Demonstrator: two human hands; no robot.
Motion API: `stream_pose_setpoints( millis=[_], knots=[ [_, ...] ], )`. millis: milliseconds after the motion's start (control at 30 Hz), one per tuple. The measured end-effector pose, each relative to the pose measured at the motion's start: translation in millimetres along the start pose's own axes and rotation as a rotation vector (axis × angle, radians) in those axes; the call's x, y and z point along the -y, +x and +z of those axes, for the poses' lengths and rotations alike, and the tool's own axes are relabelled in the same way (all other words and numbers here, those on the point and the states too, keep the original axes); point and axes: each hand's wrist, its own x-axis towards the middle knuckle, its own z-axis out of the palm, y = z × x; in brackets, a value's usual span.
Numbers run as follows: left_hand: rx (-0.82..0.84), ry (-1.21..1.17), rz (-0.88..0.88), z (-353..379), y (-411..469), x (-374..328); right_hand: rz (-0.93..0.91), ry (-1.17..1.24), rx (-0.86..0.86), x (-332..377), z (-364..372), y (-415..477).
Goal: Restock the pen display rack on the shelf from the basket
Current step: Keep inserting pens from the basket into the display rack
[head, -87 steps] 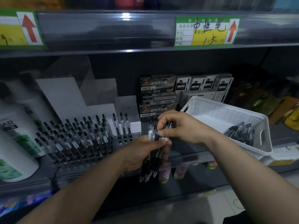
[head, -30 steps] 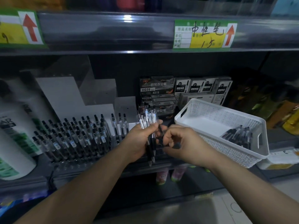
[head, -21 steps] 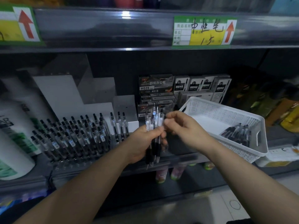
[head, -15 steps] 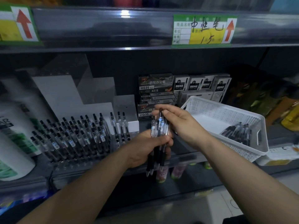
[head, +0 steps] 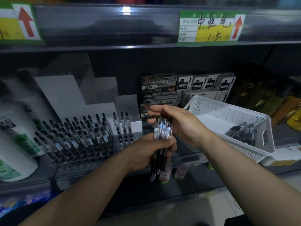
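My left hand (head: 146, 150) is closed around a bundle of pens (head: 162, 128), gripping them about mid-barrel. The pens stand nearly upright in front of the shelf (head: 187, 158) edge, with their clear upper ends above my fist and their black grips hanging below it. My right hand (head: 182, 124) sits just to the right of the bundle and over its top. The fingers are stretched out almost straight to the left and hold nothing. I think the palm brushes the pen tops, but the view is soft there.

The pen display rack (head: 78, 139) sits on the shelf to the left of my hands, its rows packed with black-and-clear pens leaning back. A few more pens stand at its right end. The white perforated basket (head: 228, 111) rests on the shelf to the right, tilted up at the far side. A small pile of pens (head: 242, 132) lies in its near right corner.

Stacked pen boxes (head: 158, 84) stand at the far side between the rack and the basket. White bottles (head: 14, 144) are at the far left. A green and yellow price label (head: 210, 26) hangs on the shelf above.
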Motion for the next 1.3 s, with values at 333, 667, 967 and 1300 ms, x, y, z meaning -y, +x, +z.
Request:
stream_pose_setpoints(
  millis=[333,667,967,1300],
  knots=[
    [-0.093,0.034,0.006,-2,0,-3,0.017,-0.358,-0.025,1,-4,1],
    [-0.021,0.016,0.001,0,-8,-8,0.12,-0.273,0.077,4,-5,0],
    [-0.026,-0.019,-0.004,-3,-13,-10,0.146,-0.257,0.016,7,-8,1],
    [-0.285,0.153,0.162,-10,-21,-8,0.121,-0.195,-0.004,8,-9,0]
  ],
)
